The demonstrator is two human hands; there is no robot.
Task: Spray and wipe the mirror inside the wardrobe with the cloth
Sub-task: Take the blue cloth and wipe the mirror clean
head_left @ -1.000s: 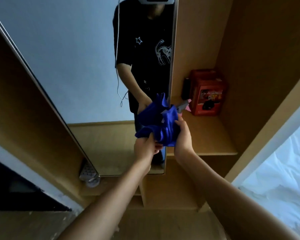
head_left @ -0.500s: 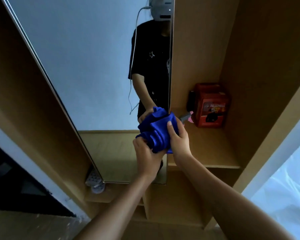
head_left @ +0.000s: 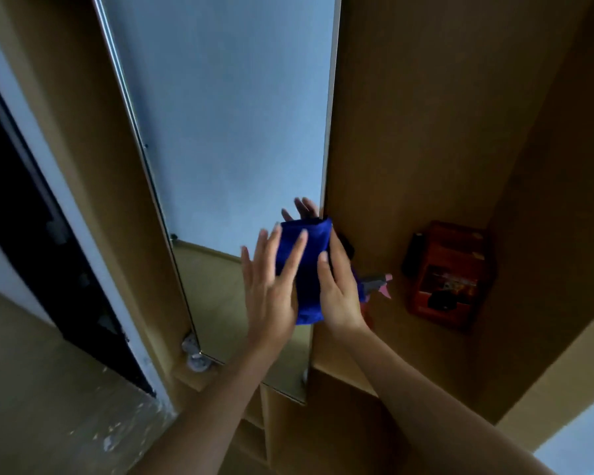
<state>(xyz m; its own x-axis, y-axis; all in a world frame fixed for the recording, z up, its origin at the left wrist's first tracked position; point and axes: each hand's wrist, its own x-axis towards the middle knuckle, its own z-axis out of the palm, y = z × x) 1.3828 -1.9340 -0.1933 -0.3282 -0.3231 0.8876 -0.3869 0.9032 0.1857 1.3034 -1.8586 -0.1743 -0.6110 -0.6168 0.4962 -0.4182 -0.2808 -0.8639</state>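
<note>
Main risk, in my view: the cloth (head_left: 304, 269) slips. It sits sandwiched between two palms, not really gripped. Left hand (head_left: 271, 289) has its fingers straight and spread, flat against the cloth's front. Right hand (head_left: 338, 296) cups the cloth's right edge w/ fingers mostly straight; whether the thumb hooks behind I can't tell. If either hand eases off, the cloth probably drops down toward the lower shelves. Second risk: the spray bottle (head_left: 374, 284) stands just behind the right hand, only its grey and pink nozzle showing, so a wide sweep w/ that wrist could knock it over. The red box (head_left: 450, 272) beside it is further off, less of a worry. Third: wiping so near the mirror's right edge could drag the cloth onto the wooden panel (head_left: 426, 132) instead of the glass.

Cloth is deep blue, folded into a neat upright pad, soft-looking, no visible wet patch. It is held up in front of the mirror (head_left: 227, 114), at its lower right part, close by the frame edge. Whether it touches the glass yet is unclear. Glass shows a pale blue reflection plus fingertips; no streaks or droplets readable.
</note>
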